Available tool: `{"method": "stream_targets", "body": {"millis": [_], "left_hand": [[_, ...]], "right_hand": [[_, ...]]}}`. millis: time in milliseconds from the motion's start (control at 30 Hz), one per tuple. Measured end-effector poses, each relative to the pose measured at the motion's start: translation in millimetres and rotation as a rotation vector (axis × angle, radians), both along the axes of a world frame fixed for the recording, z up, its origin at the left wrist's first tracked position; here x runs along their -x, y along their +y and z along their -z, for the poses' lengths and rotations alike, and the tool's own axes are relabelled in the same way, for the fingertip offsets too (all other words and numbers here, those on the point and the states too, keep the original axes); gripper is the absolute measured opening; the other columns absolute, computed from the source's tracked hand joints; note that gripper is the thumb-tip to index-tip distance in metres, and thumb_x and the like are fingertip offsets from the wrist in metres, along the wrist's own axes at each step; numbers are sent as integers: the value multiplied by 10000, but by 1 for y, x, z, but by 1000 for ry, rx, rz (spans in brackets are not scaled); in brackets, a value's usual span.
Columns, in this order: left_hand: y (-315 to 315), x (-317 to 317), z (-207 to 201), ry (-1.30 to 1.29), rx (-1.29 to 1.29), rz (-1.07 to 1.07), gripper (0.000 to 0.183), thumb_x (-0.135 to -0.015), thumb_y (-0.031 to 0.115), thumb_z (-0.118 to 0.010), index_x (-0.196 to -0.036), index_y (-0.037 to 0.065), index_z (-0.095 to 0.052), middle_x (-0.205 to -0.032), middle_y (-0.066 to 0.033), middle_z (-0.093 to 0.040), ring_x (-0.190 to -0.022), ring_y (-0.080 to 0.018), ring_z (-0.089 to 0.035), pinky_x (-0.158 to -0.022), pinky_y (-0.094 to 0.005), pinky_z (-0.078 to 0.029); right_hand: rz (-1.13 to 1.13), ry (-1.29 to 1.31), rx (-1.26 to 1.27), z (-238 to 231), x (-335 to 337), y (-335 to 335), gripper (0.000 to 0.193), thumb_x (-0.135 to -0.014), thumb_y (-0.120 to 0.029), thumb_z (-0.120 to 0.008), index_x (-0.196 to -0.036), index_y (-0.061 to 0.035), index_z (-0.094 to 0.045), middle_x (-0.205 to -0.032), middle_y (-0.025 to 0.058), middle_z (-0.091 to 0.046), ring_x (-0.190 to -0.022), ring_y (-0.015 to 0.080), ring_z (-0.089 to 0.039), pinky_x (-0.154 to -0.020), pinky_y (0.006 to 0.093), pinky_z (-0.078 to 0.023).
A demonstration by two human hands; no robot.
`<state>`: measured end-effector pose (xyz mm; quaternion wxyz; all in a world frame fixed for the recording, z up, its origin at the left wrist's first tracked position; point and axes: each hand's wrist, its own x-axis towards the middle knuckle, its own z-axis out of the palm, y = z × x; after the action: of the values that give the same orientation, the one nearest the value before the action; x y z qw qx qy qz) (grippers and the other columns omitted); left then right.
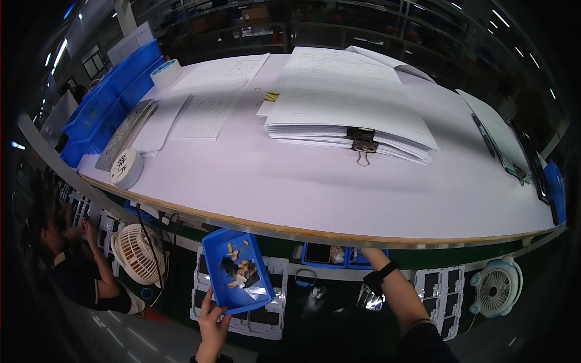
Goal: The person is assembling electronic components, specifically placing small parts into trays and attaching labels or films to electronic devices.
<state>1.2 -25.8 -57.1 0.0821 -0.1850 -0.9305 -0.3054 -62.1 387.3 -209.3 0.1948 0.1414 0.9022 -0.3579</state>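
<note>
My left hand (pixel 212 327) grips the near edge of a blue plastic bin (pixel 219 284), thumb and fingers closed on its rim. The bin is tilted, so its inside shows: several small tan pieces (pixel 243 266), some dark scraps (pixel 229 266) and a clear plastic bag (pixel 258 292). My right hand (pixel 374 256) reaches in under the upper shelf's front edge, beside small blue bins (pixel 327 254). That edge hides its fingers, so I cannot see what they touch. A black band (pixel 380 275) is round the right wrist.
The white upper shelf (pixel 290 193) bears clipped papers (pixel 351 97), a round tape roll (pixel 127 168) and blue bins (pixel 97 121). Below lie grey-white trays (pixel 439 296) on a green surface. Fans stand left (pixel 138 254) and right (pixel 497 289). Another person (pixel 78 266) sits at far left.
</note>
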Motion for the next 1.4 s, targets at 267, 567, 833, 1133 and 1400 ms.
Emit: {"method": "stream_targets", "body": {"millis": [267, 567, 833, 1133, 1400], "left_hand": [[-11, -16, 0, -42, 24, 27, 225, -537, -45, -734, -727, 5, -625, -1278, -215, -480, -674, -205, -626, -601, -285, -517], [-34, -49, -1, -110, 109, 7, 196, -558, -42, -703, -727, 19, -625, -1278, -225, -475, -760, -243, -672, -633, -313, -539], [-34, -53, -7, -125, 66, 18, 220, -554, -55, -700, -749, 16, -628, -1283, -225, -471, -795, -264, -671, -651, -318, -540], [-2, -36, -10, -16, 30, 210, 189, -586, -27, -720, -746, 19, -631, -1281, -215, -473, -832, -261, -663, -680, -323, -548], [38, 2, -31, 19, 22, 309, 206, -616, -32, -705, -803, 20, -637, -1237, -165, -522, -813, -249, -657, -655, -329, -544]], "right_hand": [[8, 371, -375, 11, 20, -13, 268, -878, -231, -457, -862, -22, -623, -769, 133, -632, -758, 296, -612, -753, 418, -483], [11, 795, -777, 34, 19, 5, 275, -873, -227, -459, -901, -9, -625, -853, 143, -653, -831, 297, -621, -792, 429, -479], [7, 312, -585, -96, -17, 21, 314, -783, -307, -596, -1007, -92, -645, -1006, 137, -642, -982, 304, -584, -885, 392, -446], [382, 443, -130, -54, -93, 65, 165, -647, -117, -756, -712, -37, -628, -673, 116, -647, -628, 238, -649, -598, 319, -518], [180, 502, -230, -78, -140, 25, 136, -729, -191, -703, -749, -69, -647, -705, 90, -655, -628, 226, -650, -583, 323, -514]]}}
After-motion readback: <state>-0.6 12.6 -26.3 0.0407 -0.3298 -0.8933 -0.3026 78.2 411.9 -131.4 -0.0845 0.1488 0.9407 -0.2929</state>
